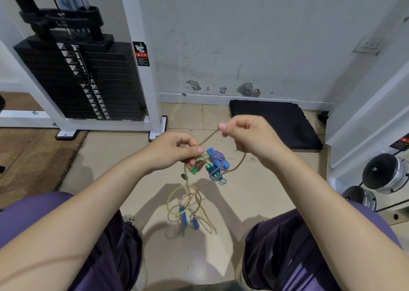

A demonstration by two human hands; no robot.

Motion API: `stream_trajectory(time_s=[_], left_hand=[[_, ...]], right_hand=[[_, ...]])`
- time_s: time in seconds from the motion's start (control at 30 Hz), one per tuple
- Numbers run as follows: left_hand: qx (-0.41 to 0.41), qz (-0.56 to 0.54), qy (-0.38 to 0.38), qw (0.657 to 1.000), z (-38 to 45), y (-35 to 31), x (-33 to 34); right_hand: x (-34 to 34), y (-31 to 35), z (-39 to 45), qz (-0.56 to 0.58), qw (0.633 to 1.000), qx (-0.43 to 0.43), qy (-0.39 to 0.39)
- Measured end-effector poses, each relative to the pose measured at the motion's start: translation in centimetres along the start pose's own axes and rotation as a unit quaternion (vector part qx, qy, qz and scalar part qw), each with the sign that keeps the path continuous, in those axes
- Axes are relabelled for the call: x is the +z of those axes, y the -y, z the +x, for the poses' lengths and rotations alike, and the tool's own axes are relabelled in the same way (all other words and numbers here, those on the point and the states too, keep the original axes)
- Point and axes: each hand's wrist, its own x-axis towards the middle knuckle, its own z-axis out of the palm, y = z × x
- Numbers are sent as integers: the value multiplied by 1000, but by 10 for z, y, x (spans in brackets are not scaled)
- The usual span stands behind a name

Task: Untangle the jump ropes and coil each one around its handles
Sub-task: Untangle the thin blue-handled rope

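At frame centre my left hand (177, 151) and right hand (245, 136) each pinch the yellow-green rope (208, 137), taut between them. Its tangle (188, 206) hangs lower centre; the blue coiled rope (217, 162) lies just beneath my hands.

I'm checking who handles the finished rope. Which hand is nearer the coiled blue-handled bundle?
Left. The left hand sits just beside the coiled blue-handled bundle, pinching cord; the right hand is above it, pinching the yellow-green rope.

This is a gym: a black stacked-plate weight machine (81, 78) in a white steel frame (141, 54) stands against the scuffed wall, with a black foam mat (274, 122) and chrome-and-black dumbbells (385, 173) on the floor.
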Motion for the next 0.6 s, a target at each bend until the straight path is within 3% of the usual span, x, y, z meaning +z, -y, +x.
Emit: stream_trajectory(time_s=[0.1, 0.2, 0.3, 0.4, 0.5, 0.57, 0.6], left_hand=[[7, 2, -69, 998, 4, 2, -9], [76, -29, -264, 961, 9, 0, -19], [100, -32, -378, 920, 10, 3, -34], [78, -15, -385, 919, 9, 6, -38], [17, 17, -325, 945, 9, 8, -30], [6, 140, -350, 926, 10, 12, -35], [-4, 248, -375, 893, 9, 12, -41]], right_hand=[[-18, -4, 7, 36, 999, 11, -26], [-22, -11, 9, -83, 995, 48, 32], [-24, -15, 9, -160, 984, 78, -1], [-32, -13, 10, -63, 993, 100, -31], [-30, -12, 9, -133, 983, 122, -31], [-31, -12, 10, -193, 974, 114, -35], [-35, -13, 11, -219, 970, 97, -44]])
